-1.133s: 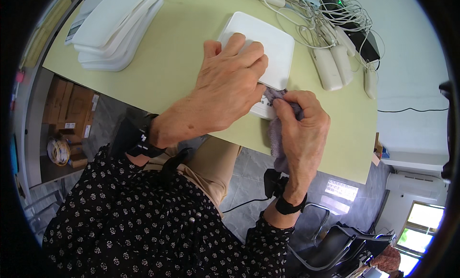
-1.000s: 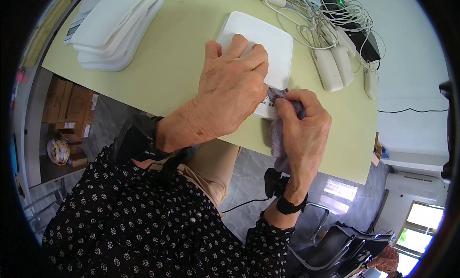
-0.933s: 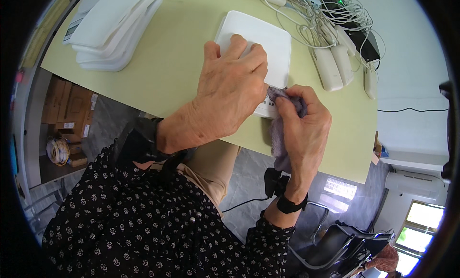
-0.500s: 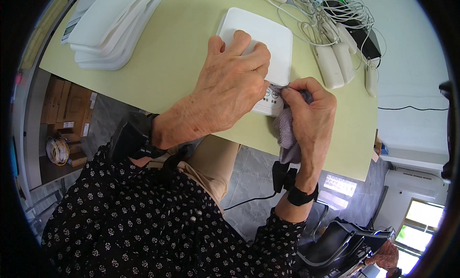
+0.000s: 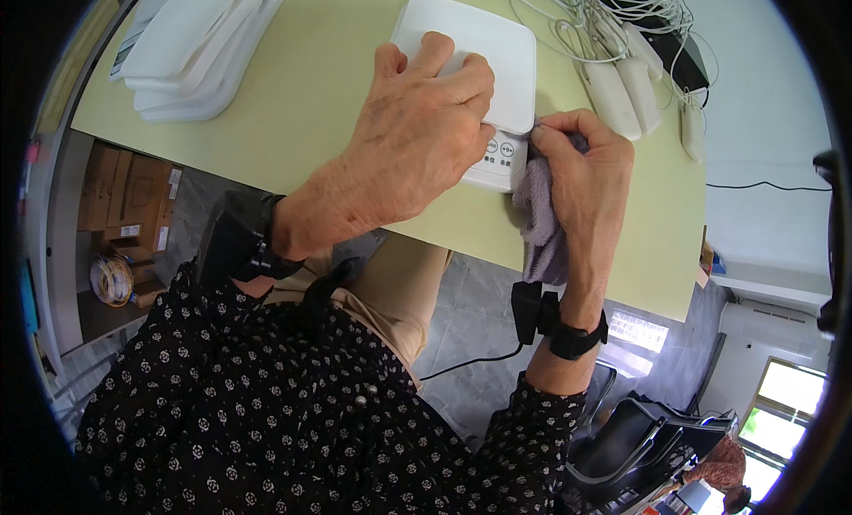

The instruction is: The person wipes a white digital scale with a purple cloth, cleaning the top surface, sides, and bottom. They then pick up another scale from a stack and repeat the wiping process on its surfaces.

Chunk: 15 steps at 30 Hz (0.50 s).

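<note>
A white digital scale (image 5: 510,67) with a square top plate lies on the table in front of me. Bent and spread, the fingers of my left hand (image 5: 413,120) rest on its plate, and the thumb is by the front panel. Two round buttons show on that panel. My right hand (image 5: 586,164) pinches a grey-purple cloth (image 5: 540,217) between thumb and forefinger at the plate's near right corner. The rest of the cloth hangs below the palm, past the scale's right side. What the cloth touches under my fingertips is hidden.
Several similar white scales (image 5: 182,35) are stacked at the far left of the pale green table (image 5: 302,98). White adapters (image 5: 612,98) and tangled cables (image 5: 639,18) lie at the far right. Cardboard boxes (image 5: 133,200) fill a shelf at left. Black chairs (image 5: 621,444) stand at lower right.
The scale and both hands appear slightly higher in the picture. My right hand still pinches the cloth near the plate's corner, now a little farther right of the buttons.
</note>
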Motion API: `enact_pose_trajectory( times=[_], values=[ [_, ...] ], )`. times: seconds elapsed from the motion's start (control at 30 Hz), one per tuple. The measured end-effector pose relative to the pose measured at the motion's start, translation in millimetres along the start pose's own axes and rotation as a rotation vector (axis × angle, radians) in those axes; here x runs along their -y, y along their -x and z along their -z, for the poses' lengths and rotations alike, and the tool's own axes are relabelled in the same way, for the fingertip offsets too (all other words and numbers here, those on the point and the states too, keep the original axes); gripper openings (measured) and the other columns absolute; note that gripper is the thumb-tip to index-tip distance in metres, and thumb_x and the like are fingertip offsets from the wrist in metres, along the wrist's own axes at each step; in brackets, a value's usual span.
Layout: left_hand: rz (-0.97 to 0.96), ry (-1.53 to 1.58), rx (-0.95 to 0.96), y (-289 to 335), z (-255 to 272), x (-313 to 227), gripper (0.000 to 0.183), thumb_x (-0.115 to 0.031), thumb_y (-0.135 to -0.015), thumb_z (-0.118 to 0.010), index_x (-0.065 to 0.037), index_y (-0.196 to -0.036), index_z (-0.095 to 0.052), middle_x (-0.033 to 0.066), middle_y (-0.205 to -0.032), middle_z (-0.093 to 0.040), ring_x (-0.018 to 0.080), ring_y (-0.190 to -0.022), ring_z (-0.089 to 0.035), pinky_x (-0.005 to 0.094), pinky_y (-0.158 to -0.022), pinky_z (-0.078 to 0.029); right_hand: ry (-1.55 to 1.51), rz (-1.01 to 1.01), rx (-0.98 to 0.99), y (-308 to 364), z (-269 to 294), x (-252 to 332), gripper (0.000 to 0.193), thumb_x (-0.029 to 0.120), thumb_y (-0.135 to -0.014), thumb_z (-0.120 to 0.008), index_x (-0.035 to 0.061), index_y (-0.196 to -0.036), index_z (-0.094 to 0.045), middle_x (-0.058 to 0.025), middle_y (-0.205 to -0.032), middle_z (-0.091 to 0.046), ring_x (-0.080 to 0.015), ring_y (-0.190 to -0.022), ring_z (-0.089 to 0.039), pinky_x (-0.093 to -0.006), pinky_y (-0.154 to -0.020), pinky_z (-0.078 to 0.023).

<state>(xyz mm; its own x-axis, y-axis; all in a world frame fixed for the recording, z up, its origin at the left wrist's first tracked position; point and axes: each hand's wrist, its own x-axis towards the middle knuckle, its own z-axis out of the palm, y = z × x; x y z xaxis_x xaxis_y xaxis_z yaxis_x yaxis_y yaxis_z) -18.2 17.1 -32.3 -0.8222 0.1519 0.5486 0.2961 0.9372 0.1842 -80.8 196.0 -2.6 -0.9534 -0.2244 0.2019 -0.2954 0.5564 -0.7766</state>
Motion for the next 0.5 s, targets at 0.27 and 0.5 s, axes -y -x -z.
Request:
enact_pose_trajectory(
  times=[0.27,0.5],
  values=[
    [-0.010,-0.013,0.018,2,0,0,0.033,-0.017,-0.086,-0.075,-0.002,-0.113,-0.065,0.0011,-0.115,-0.057,0.0237,-0.107,-0.048,0.0412,-0.087,-0.035,0.065,0.078,-0.024,-15,-5,-1,0.015,0.007,-0.085,-0.068,-0.0069,-0.089,-0.071,-0.0195,-0.072,-0.069,-0.0247,-0.063,-0.062,-0.0368,-0.065,-0.052],
    [-0.033,0.001,-0.017,3,-2,3,0.031,-0.018,-0.087,-0.074,-0.003,-0.113,-0.065,0.0007,-0.111,-0.056,0.0242,-0.104,-0.048,0.0414,-0.086,-0.035,0.074,0.142,-0.110,-24,-13,-8,0.014,0.006,-0.084,-0.068,-0.0058,-0.090,-0.073,-0.0195,-0.072,-0.069,-0.0230,-0.064,-0.063,-0.0352,-0.066,-0.052]
  ],
)
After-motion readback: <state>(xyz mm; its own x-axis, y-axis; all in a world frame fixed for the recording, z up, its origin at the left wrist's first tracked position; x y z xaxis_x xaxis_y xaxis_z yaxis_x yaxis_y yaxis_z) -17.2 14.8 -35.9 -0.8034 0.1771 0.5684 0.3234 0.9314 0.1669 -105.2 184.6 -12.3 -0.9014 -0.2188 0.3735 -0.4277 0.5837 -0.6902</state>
